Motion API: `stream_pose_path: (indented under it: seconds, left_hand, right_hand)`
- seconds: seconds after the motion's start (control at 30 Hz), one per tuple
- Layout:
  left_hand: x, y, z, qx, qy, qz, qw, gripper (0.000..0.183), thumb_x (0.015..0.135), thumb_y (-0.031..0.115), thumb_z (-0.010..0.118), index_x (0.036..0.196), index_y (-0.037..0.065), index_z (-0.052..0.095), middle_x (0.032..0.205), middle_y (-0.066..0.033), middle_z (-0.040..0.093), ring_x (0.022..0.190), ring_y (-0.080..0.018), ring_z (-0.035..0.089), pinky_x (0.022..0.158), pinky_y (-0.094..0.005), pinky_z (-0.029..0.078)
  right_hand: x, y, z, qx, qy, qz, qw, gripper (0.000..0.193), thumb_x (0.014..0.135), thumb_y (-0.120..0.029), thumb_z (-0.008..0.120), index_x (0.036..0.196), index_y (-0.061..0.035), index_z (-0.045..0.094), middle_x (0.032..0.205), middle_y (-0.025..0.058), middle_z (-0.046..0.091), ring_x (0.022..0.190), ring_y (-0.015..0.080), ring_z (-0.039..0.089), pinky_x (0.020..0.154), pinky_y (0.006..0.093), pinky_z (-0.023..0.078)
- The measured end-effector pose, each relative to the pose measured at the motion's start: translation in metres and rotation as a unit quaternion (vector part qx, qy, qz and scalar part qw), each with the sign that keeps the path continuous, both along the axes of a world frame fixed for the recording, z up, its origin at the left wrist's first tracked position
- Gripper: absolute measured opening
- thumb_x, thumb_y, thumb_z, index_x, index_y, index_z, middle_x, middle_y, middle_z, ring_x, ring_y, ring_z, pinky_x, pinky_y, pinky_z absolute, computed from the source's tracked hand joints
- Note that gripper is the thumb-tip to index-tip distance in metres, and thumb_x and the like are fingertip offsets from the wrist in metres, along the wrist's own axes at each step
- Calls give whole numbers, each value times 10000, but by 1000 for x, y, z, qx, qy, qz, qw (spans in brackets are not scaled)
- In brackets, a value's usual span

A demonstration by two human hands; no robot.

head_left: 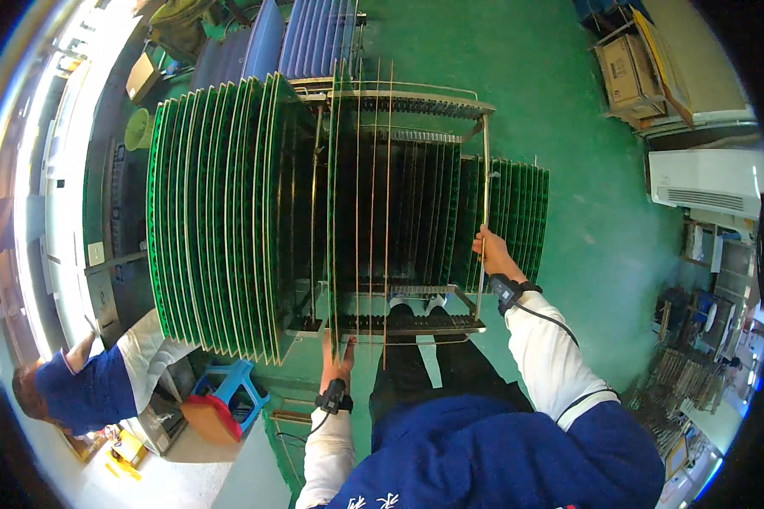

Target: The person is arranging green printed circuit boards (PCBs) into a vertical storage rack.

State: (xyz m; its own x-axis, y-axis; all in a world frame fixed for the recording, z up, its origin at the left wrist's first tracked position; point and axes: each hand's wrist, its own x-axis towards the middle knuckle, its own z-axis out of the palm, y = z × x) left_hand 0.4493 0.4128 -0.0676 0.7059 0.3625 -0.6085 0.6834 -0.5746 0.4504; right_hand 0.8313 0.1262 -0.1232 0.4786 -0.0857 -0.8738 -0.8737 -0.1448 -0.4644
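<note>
A metal slotted rack [486,191] stands upright in front of me, with several thin panels in its slots, seen edge-on. My right hand [497,254] is closed round the rack's right upright bar. At the near left corner, the fingers and thumb of my left hand [337,366] are on either side of the lower edge of a thin green circuit board [334,195]. Part of those fingers is hidden behind the rack's near rail. Two thin panels [372,220] stand just right of that board, apart from each other. Farther down in the rack, more boards [429,212] look dark.
A dense row of green boards [216,212] stands left of the rack, another [518,212] to its right. Blue panels [314,38] stand beyond. At lower left are a blue stool [233,382], a red seat [212,419] and another person [93,382]. Cardboard boxes [628,76] sit far right.
</note>
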Motion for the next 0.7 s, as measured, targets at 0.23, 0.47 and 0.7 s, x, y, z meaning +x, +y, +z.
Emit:
stream_pose_path:
  seconds: [0.23,0.47,0.7]
  left_hand:
    - [39,-7,26,-60,-43,-29,997,560,889,-32,410,1415,134,313,1414,-201,332,1317,-386,292,1049,-423,362]
    - [-30,-9,-46,46,-126,-70,988,473,840,52,615,1284,-3,460,1256,-219,516,1121,-348,519,952,-374,419]
    - [-14,-53,2,8,36,-30,999,499,877,71,552,1354,38,409,1291,-230,500,1150,-386,514,953,-414,436]
  right_hand:
    - [15,-7,-18,12,-58,-118,991,377,854,-375,684,830,-19,563,648,13,494,572,126,498,555,257,429]
    - [12,-19,-55,-18,-115,-25,993,302,832,-325,716,872,-47,606,735,9,530,605,118,509,658,257,512]
    - [10,-53,-112,-40,-220,-11,975,220,801,-200,737,880,-20,638,800,33,575,634,141,505,638,288,475]
